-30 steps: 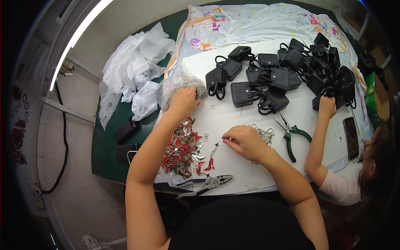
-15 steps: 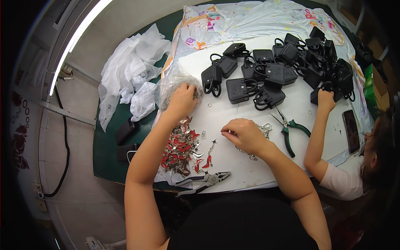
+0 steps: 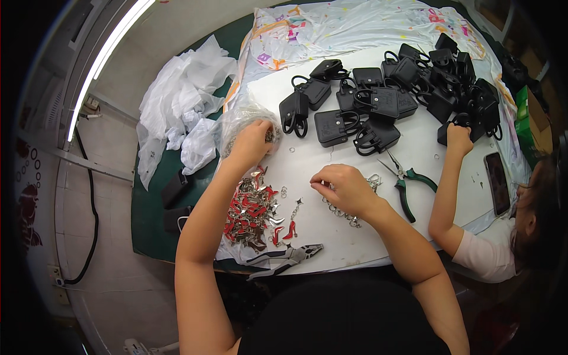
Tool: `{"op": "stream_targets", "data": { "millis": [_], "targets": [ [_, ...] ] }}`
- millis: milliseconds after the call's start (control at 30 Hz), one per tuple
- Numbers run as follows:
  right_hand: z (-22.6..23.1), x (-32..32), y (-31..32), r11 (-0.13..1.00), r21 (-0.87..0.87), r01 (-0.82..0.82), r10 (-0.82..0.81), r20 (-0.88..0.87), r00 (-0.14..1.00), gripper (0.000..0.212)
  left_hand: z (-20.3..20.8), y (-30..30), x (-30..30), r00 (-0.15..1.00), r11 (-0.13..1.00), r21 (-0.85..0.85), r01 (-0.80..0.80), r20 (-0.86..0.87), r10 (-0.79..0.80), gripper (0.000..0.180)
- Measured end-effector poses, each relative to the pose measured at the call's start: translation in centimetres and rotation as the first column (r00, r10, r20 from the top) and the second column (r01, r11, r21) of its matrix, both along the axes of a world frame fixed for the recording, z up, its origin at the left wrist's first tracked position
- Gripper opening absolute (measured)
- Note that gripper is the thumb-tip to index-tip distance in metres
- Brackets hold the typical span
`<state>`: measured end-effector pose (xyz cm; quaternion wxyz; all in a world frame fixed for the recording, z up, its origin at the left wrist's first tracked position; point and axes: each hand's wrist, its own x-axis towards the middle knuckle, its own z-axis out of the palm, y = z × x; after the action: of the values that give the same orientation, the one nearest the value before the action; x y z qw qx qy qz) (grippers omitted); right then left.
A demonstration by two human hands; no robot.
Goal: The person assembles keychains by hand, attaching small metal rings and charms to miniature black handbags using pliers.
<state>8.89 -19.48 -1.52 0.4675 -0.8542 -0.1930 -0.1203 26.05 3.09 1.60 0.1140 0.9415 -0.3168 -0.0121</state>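
My left hand point(image 3: 251, 143) reaches into a clear plastic bag point(image 3: 234, 121) of small metal pieces. Its fingers are curled together, the tips partly hidden among the contents. Over the white board my right hand point(image 3: 343, 188) is closed in a pinch; whatever it holds, if anything, is too small to name. Silver chain point(image 3: 374, 181) lies partly under that hand. A pile of red and silver high-heel shoe charms point(image 3: 247, 213) lies below my left wrist. Beside it rests one assembled charm chain point(image 3: 294, 219) with a star and a red shoe. Loose rings point(image 3: 284, 191) lie near the pile.
Grey-handled pliers point(image 3: 290, 257) lie at the near edge, green-handled needle-nose pliers point(image 3: 408, 180) right of my right hand. Several small black bags point(image 3: 381, 103) cover the far board. At right, another person's hand point(image 3: 458, 141) touches a black bag near a phone point(image 3: 497, 183). Crumpled white plastic point(image 3: 183, 89) lies left.
The view has shifted slightly, moving the table things a little left in the picture. My left hand is still in the bag, and my right hand keeps its pinch over the chain.
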Motion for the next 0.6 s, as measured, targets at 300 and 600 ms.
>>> {"op": "stream_targets", "data": {
  "millis": [300, 600],
  "targets": [
    [0.1, 0.3, -0.4, 0.999, 0.021, 0.034, -0.034, -0.007, 0.999, 0.009, 4.5, 1.1, 1.0, 0.951, 0.941, -0.228, -0.251, -0.239, 0.196, 0.019],
    [-0.1, 0.2, 0.0, 1.0, 0.023, 0.018, -0.018, -0.01, 1.0, 0.009, 4.0, 2.5, -0.2, 0.937, 0.892, -0.32, -0.319, -0.248, 0.246, 0.018]
  ]
}}
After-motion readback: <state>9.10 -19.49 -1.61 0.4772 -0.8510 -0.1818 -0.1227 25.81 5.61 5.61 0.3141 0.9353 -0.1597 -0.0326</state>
